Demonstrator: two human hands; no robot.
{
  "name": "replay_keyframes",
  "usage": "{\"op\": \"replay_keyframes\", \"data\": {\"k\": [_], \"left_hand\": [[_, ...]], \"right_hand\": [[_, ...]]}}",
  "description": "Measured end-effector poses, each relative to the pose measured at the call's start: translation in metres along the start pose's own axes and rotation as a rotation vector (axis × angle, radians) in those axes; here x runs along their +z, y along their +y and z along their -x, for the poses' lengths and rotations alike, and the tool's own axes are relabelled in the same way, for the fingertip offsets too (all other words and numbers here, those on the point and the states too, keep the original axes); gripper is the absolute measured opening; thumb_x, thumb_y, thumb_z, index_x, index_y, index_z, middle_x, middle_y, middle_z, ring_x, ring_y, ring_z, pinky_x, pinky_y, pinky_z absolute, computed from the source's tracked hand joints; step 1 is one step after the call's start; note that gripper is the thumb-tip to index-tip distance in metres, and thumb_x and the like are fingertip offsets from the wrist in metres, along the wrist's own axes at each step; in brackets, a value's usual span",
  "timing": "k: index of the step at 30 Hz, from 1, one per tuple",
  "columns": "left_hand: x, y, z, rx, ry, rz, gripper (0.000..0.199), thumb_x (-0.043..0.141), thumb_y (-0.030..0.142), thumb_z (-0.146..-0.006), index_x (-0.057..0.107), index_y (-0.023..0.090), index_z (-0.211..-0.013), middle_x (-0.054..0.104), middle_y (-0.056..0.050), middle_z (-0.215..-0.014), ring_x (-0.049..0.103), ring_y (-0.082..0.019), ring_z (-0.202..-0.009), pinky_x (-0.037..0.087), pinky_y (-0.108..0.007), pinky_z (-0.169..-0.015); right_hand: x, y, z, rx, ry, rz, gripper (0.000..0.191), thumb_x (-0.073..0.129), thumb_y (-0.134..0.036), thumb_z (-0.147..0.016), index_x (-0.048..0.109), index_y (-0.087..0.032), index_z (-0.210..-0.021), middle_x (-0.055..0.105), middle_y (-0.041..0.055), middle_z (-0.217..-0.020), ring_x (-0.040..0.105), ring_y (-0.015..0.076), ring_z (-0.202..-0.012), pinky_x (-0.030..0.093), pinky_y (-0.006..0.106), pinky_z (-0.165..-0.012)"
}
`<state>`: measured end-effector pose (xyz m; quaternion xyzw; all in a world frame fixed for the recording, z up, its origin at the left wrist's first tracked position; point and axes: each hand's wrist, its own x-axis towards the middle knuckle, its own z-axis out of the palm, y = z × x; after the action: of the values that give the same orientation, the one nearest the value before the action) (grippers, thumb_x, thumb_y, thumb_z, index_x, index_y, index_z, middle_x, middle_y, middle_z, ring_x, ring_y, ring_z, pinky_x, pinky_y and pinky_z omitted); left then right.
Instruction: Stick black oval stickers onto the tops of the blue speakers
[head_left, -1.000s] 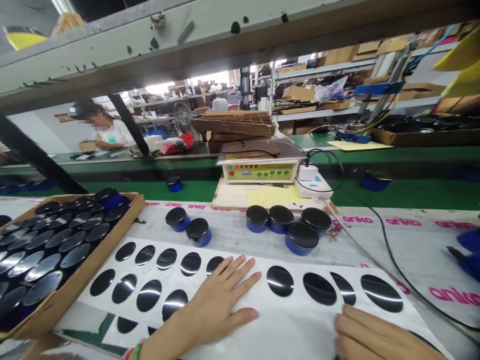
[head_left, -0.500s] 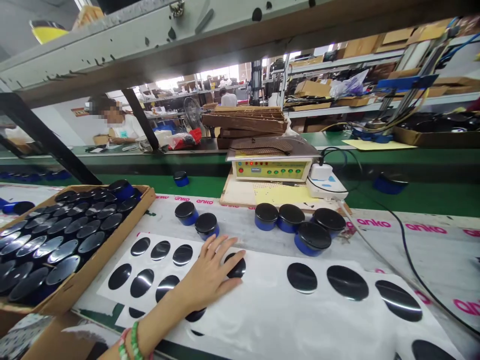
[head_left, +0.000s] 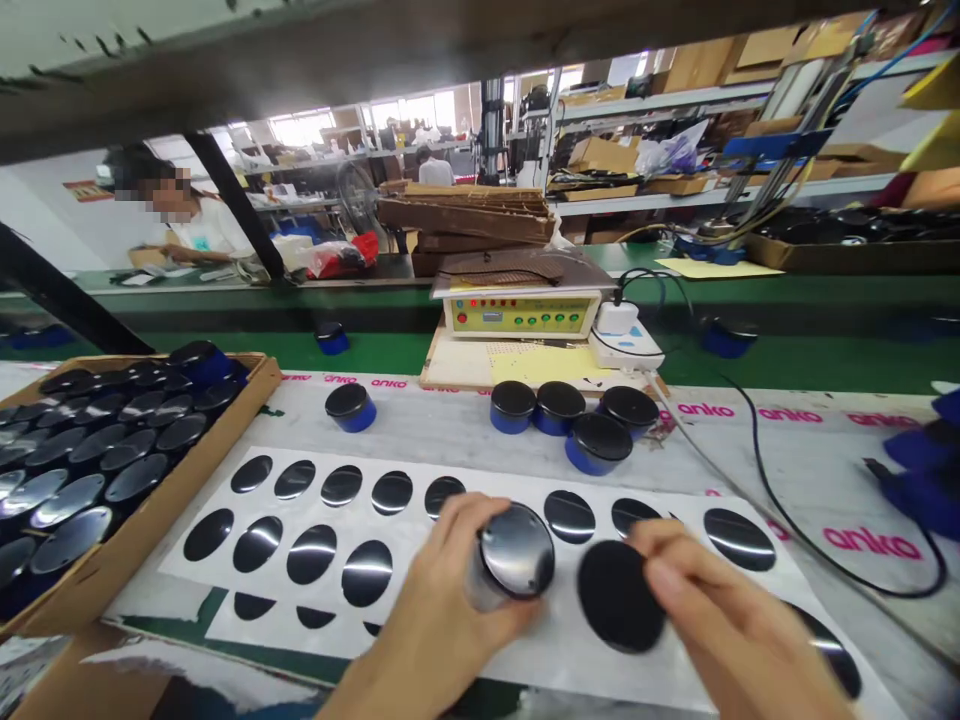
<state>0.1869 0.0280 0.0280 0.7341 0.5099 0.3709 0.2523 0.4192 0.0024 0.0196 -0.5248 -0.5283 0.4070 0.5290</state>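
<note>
My left hand [head_left: 442, 600] is wrapped round a short cylindrical part [head_left: 517, 550]. Its shiny dark top tilts towards me and shows small marks near the rim. Just to the right, my right hand [head_left: 720, 600] pinches a matt black round sticker [head_left: 621, 597] by its right edge, apart from the cylindrical part. Beneath both hands lies a white backing sheet [head_left: 420, 610] with rows of glossy black round stickers. Behind the sheet stands a single blue part with a black top [head_left: 351, 408], and further right is a group of several similar parts [head_left: 598, 442].
At the left, a cardboard tray [head_left: 247, 385] is packed with black-topped parts. A control box [head_left: 525, 315] with lit buttons and a white power strip [head_left: 626, 345] stand behind. A black cable [head_left: 765, 450] crosses the right side. A co-worker [head_left: 214, 225] sits beyond the bench.
My left hand has left the sheet and now holds the cylindrical part; one of the two parts behind the sheet is gone. My right hand has come into view with a sticker.
</note>
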Motion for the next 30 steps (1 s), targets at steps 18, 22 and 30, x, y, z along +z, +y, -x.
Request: {"op": "replay_keyframes", "data": {"k": [18, 22, 30], "left_hand": [[0.037, -0.006, 0.018, -0.071, -0.052, 0.101, 0.075, 0.081, 0.019, -0.066, 0.04, 0.028, -0.128, 0.053, -0.005, -0.128, 0.054, -0.023, -0.12, 0.051, -0.039, -0.099], [0.036, -0.007, 0.018, -0.073, -0.057, 0.109, 0.072, 0.079, 0.02, -0.068, 0.04, 0.028, -0.128, 0.054, -0.005, -0.127, 0.054, -0.023, -0.12, 0.051, -0.039, -0.1], [0.037, -0.006, 0.018, -0.084, -0.046, 0.117, 0.068, 0.077, 0.019, -0.069, 0.042, 0.026, -0.127, 0.054, -0.006, -0.127, 0.055, -0.023, -0.119, 0.051, -0.037, -0.099]], "right_hand": [[0.053, 0.007, -0.003, 0.184, -0.037, -0.033, 0.029, 0.063, -0.044, -0.082, 0.053, -0.021, -0.067, 0.05, 0.0019, -0.089, 0.049, 0.0157, -0.079, 0.043, 0.024, -0.064], [0.055, 0.003, -0.005, 0.107, 0.0, 0.078, 0.03, 0.064, -0.045, -0.08, 0.055, -0.022, -0.063, 0.052, 0.0026, -0.085, 0.052, 0.0169, -0.079, 0.044, 0.026, -0.067], [0.058, 0.0, -0.006, 0.017, 0.038, 0.174, 0.027, 0.063, -0.04, -0.082, 0.053, -0.023, -0.063, 0.052, 0.0034, -0.084, 0.053, 0.0181, -0.082, 0.046, 0.029, -0.07]]}}
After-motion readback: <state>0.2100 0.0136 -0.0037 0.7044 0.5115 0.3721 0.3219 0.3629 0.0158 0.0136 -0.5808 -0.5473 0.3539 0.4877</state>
